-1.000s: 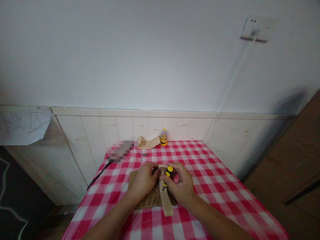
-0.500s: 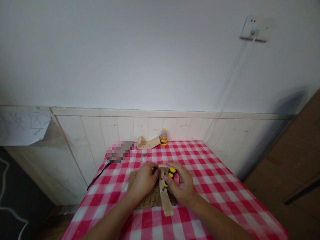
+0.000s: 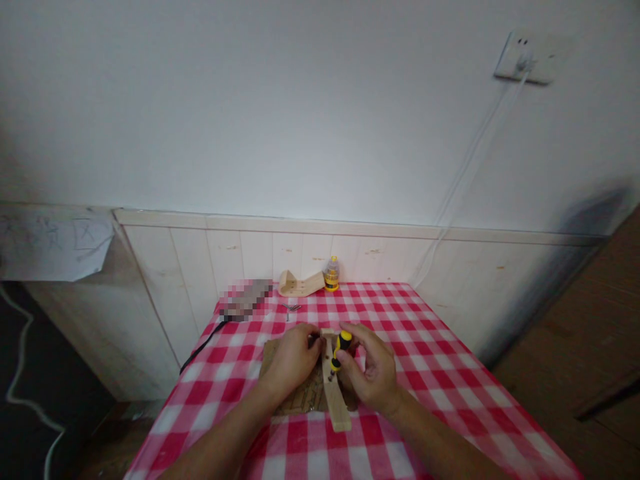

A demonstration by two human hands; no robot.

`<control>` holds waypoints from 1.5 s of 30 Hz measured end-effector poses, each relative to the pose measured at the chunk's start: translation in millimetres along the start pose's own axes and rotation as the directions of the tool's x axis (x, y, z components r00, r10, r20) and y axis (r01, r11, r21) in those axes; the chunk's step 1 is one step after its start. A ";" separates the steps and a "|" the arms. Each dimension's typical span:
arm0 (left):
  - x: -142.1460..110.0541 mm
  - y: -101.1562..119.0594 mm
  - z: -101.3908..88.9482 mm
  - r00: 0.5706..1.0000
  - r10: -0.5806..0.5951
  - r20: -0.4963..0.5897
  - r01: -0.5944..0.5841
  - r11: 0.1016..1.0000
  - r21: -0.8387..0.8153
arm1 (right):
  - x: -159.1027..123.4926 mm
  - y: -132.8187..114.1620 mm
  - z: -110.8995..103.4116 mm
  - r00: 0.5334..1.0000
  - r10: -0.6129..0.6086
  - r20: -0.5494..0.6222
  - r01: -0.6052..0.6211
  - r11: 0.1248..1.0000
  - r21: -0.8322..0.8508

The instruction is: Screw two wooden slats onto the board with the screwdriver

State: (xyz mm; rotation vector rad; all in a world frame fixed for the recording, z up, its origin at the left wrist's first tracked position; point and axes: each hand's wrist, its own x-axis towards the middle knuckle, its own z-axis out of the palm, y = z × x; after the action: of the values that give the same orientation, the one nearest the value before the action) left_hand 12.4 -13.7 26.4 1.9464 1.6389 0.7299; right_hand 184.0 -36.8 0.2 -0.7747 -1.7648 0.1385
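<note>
The right hand [image 3: 373,377] is gripping a yellow-and-black screwdriver [image 3: 344,341], apparently screwing into the pale, bent wooden strip [image 3: 337,405] the left hand [image 3: 293,360] is pinching over brown cardboard [image 3: 291,402]; the next turn is needing alignment.

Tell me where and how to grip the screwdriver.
Probably best: take the screwdriver by its thick handle, coming from the right, as the right hand does. It leans up and rightward from the wood, leaving only a short, thin shank below, and the left hand occupies the other side.
</note>
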 end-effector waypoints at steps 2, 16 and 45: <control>2.5 -3.2 3.1 1.000 0.021 -0.002 -0.021 1.000 -0.021 | -0.6 2.3 2.1 0.999 0.014 -0.032 -0.013 1.000 0.001; 12.0 -20.1 18.8 0.998 0.043 -0.055 -0.046 0.998 -0.047 | -5.2 8.4 8.7 0.996 0.070 -0.056 -0.067 0.996 0.058; 16.3 -25.2 21.4 0.993 0.117 0.026 -0.112 0.983 -0.148 | 22.8 37.8 1.6 0.698 0.697 -0.162 -0.578 0.683 0.448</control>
State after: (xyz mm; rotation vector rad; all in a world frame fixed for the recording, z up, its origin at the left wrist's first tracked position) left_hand 10.8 5.8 -4.9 1.9488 1.4207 0.8320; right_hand 195.6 5.8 0.8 -1.0519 -1.0324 0.7628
